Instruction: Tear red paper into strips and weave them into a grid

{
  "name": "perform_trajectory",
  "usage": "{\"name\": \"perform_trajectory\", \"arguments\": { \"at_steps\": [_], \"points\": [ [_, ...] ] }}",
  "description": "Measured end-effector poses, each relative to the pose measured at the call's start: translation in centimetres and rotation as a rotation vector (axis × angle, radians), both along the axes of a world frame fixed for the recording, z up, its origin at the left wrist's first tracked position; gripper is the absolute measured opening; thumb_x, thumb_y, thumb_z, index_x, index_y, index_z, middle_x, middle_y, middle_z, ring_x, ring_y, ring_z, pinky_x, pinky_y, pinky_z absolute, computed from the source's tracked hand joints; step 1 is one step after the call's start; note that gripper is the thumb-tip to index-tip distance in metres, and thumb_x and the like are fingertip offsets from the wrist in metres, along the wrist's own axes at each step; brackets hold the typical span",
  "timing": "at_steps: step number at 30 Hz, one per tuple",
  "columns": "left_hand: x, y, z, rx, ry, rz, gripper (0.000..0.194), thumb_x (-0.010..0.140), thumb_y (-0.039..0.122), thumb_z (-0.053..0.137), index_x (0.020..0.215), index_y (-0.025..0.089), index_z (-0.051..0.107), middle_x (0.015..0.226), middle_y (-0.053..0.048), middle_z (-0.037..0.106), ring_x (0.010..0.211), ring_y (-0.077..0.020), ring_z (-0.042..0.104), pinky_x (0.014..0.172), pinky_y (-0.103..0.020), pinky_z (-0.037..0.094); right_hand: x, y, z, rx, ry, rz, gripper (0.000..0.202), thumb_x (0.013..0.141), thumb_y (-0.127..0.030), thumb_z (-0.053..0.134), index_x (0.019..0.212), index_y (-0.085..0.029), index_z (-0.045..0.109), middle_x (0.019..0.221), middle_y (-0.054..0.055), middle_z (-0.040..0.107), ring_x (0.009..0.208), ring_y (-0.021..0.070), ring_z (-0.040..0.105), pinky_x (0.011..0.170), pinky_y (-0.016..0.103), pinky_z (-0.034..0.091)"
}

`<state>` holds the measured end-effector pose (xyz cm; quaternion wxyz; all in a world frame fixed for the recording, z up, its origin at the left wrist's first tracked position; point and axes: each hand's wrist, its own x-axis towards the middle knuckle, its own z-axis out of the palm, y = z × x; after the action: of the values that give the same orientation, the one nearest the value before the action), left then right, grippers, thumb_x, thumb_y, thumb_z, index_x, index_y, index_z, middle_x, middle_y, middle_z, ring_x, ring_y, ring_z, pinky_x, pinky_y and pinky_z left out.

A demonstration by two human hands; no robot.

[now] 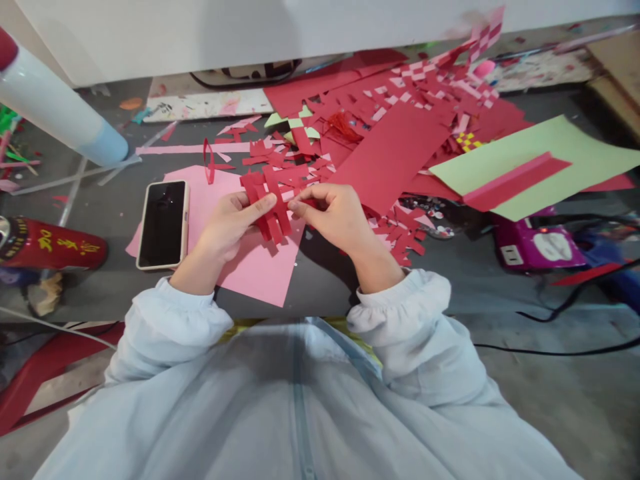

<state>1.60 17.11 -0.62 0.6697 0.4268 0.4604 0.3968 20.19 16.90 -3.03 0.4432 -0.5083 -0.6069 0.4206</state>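
Observation:
My left hand [239, 217] grips a piece of red slit paper [275, 217], thumb on top, above a pink sheet [265, 273]. Light pink strips pass between the red bands. At the right side of the paper, my right hand [333, 210] is pinched, its thumb and forefinger together by the end of a pink strip [287, 196]. Whether the fingertips hold that strip is too small to tell. A pile of cut red and pink scraps [400, 233] spreads behind and to the right of my hands.
A phone [163, 225] lies left of my hands, with a red can [60, 243] farther left. A white and blue bottle [60, 100] stands behind. Red sheets [395, 157], a light green sheet [530, 160] and a purple box [537, 247] are on the right.

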Motion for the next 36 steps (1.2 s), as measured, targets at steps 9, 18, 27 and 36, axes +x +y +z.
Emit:
{"name": "perform_trajectory", "arguments": {
  "at_steps": [9,18,27,36],
  "points": [
    [0.5,-0.5,0.1,-0.036,0.106,-0.033,0.035,0.062,0.037,0.092,0.079,0.012,0.074,0.065,-0.004,0.071,0.054,-0.0158,0.067,0.050,-0.026,0.054,-0.1,0.0,0.3,0.021,0.063,-0.056,0.031,0.076,-0.047,0.076,0.070,-0.017,0.073,0.059,0.000,0.067,0.050,0.0080,0.047,0.052,0.025,0.037],
    [0.9,-0.9,-0.4,0.001,0.033,-0.029,0.044,0.066,0.044,0.089,0.094,0.014,0.074,0.081,-0.006,0.074,0.069,-0.0182,0.070,0.056,-0.029,0.057,-0.6,-0.1,0.9,0.032,0.183,-0.069,0.044,0.071,-0.062,0.076,0.064,-0.019,0.068,0.055,-0.001,0.065,0.049,0.0094,0.054,0.052,0.025,0.045],
    [1.0,-1.0,-0.7,-0.026,-0.005,-0.114,0.037,0.066,0.043,0.090,0.081,0.012,0.074,0.069,-0.004,0.072,0.058,-0.0137,0.065,0.054,-0.027,0.053,-0.3,0.0,0.9,0.033,0.250,-0.142,0.036,0.073,-0.052,0.079,0.065,-0.018,0.069,0.053,-0.003,0.062,0.046,0.0064,0.045,0.048,0.024,0.038],
    [0.9,-1.2,-0.9,-0.079,-0.054,-0.177,0.033,0.069,0.041,0.089,0.082,0.013,0.075,0.076,-0.005,0.074,0.065,-0.0167,0.071,0.061,-0.030,0.058,0.2,0.0,1.3,-0.014,0.287,-0.176,0.047,0.066,-0.066,0.079,0.063,-0.021,0.067,0.055,-0.002,0.059,0.047,0.0071,0.042,0.047,0.026,0.034]
  ]
}}
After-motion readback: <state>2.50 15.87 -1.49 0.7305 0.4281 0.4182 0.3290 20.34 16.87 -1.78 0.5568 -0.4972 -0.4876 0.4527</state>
